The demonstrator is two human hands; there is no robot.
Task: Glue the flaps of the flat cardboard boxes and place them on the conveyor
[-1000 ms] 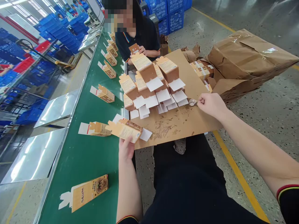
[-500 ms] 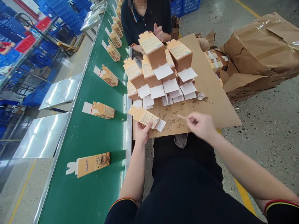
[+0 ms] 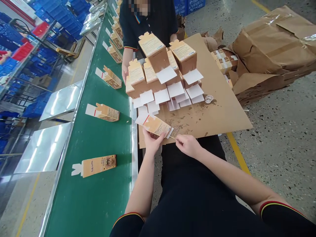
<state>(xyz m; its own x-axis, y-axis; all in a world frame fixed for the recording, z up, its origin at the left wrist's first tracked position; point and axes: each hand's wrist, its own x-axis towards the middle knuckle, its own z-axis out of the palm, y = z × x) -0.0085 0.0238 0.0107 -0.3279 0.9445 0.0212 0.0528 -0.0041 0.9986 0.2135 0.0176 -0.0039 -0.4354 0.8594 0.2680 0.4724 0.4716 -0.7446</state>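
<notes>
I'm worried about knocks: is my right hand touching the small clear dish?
Apart: the head view shows cardboard between the right hand and the small clear dish.

From here I can see a big bundle in brown wrapping paper (image 3: 274, 46) — creased, with shiny tape — over on the right, and a yellow line (image 3: 238, 153) painted along the speckled floor (image 3: 278, 141). A co-worker (image 3: 155, 29) in a dark collared shirt is at the far side. Off left, two shiny metal panels (image 3: 41, 144); beyond them, a hand pallet truck (image 3: 63, 52) and piled blue crates (image 3: 59, 14).
</notes>
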